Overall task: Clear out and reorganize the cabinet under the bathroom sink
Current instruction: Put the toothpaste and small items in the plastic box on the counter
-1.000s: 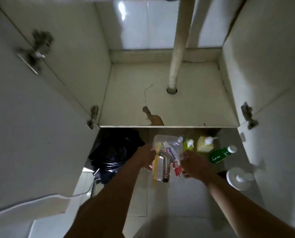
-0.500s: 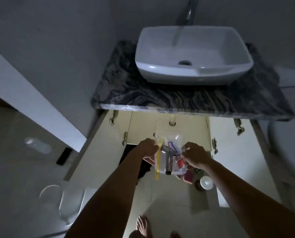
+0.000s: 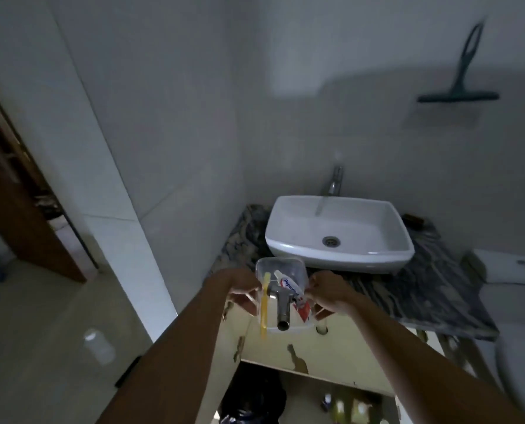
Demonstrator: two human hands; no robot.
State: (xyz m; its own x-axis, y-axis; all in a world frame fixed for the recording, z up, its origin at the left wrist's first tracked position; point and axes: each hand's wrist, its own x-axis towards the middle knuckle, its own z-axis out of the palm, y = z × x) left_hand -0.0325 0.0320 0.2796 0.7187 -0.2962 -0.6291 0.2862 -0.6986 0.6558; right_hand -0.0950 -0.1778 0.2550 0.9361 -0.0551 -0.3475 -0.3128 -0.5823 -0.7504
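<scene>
A clear plastic container (image 3: 285, 266) is held up in front of the sink counter, gripped on its left side by my left hand (image 3: 240, 289) and on its right side by my right hand (image 3: 328, 290). Inside it lie a yellow toothbrush (image 3: 265, 307), a metal tap piece (image 3: 283, 307) and a toothpaste tube (image 3: 295, 293). Below, the open cabinet (image 3: 325, 359) under the sink shows its pale, damaged floor.
A white basin (image 3: 347, 237) with a tap (image 3: 334, 180) sits on a dark marbled counter (image 3: 432, 292). A black bag (image 3: 252, 399) and bottles (image 3: 350, 405) lie on the floor below the cabinet. A squeegee (image 3: 460, 87) hangs on the wall. A toilet (image 3: 518, 332) stands right, a doorway left.
I have risen from crouching at the cabinet to standing. Both hands have lifted the container from floor level up to counter height.
</scene>
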